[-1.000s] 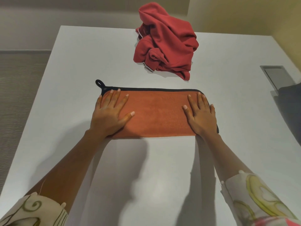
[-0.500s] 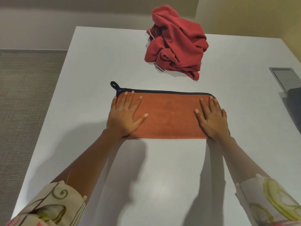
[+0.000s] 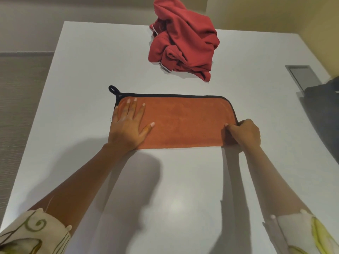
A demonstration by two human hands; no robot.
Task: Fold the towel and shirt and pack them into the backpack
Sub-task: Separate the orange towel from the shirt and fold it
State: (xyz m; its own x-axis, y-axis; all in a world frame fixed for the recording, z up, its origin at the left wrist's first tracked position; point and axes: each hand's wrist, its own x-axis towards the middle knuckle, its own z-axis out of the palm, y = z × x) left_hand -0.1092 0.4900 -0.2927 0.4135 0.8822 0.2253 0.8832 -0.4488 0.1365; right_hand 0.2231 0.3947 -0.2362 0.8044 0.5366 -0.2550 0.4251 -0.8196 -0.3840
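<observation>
An orange towel (image 3: pixel 183 121) with a black edge and hanging loop lies folded into a long strip on the white table (image 3: pixel 95 74). My left hand (image 3: pixel 129 125) presses flat on its left end, fingers spread. My right hand (image 3: pixel 245 132) grips the towel's right end, fingers curled round the edge. A crumpled red shirt (image 3: pixel 183 41) sits in a heap at the far side of the table. A dark backpack (image 3: pixel 324 114) shows only partly at the right edge.
A grey metal plate (image 3: pixel 302 76) is set into the table at the far right, just behind the backpack. The table's left edge drops to a grey carpeted floor (image 3: pixel 20 99). A yellowish wall (image 3: pixel 275 17) rises behind.
My right hand went from lying flat on the towel to curling round its right end. My left hand stays flat. The view shifted slightly.
</observation>
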